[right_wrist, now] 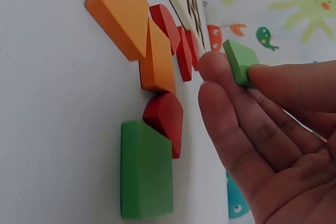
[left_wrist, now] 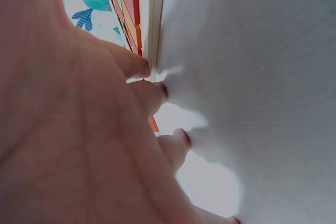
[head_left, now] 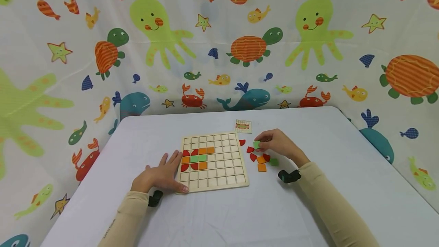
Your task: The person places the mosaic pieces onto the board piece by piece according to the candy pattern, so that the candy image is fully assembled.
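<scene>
On the table lies a light wooden grid board (head_left: 228, 170). Red quarter-round, orange square and green square tiles (head_left: 202, 158) fill some cells at its left side. My left hand (head_left: 161, 175), fingers spread, touches the board's left edge and near-left corner. Between thumb and fingertips my right hand (head_left: 282, 145) pinches a green square tile (right_wrist: 242, 61), raised over the loose tiles right of the board. Beneath it are orange squares (head_left: 262, 167), red quarter-rounds (head_left: 253, 157) and another green square (right_wrist: 147, 171).
A small pattern card (head_left: 243, 126) lies beyond the board's far right corner. The white table (head_left: 233, 216) extends around everything, and a curtain printed with sea animals (head_left: 212, 18) hangs behind its far edge. Dark wrist cameras (head_left: 289, 176) sit under both wrists.
</scene>
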### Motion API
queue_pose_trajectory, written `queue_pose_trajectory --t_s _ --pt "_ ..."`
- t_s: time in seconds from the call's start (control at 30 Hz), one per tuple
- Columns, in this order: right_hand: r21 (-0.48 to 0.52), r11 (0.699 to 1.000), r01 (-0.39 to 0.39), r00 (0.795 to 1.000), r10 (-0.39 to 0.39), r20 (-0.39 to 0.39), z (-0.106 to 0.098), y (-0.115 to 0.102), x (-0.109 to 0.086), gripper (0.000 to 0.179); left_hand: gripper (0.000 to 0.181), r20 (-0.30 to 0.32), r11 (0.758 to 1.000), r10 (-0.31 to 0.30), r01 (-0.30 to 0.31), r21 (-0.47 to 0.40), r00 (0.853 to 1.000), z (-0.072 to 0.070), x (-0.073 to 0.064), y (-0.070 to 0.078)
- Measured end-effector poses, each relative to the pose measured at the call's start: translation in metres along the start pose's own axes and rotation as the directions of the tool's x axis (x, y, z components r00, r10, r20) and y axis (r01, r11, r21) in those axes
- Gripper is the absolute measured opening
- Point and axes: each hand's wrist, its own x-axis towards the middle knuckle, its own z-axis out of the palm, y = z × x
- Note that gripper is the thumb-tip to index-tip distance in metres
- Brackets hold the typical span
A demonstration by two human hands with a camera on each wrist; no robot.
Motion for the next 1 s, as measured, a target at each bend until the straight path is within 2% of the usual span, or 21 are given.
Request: queue_pose_trajectory --t_s 0.37,0.83,1.0 --pt "0.026 0.999 -0.025 1.0 0.025 -0.002 0.012 -0.008 0.004 0.022 0.137 0.003 1.0 -0.006 0.006 -0.014 1.0 -0.002 -0.002 0.003" --pt "0.094 0.995 0.016 1.0 -0.017 0.009 0.031 -0.022 0.009 0.02 0.136 -0.003 1.0 0.005 -0.005 -0.018 1.0 -0.001 -0.003 0.002" --pt "0.09 0.995 0.036 0.999 -0.037 0.012 0.037 -0.028 0.012 0.019 0.137 0.001 1.0 0.0 0.0 -0.022 1.0 -0.001 -0.002 0.001"
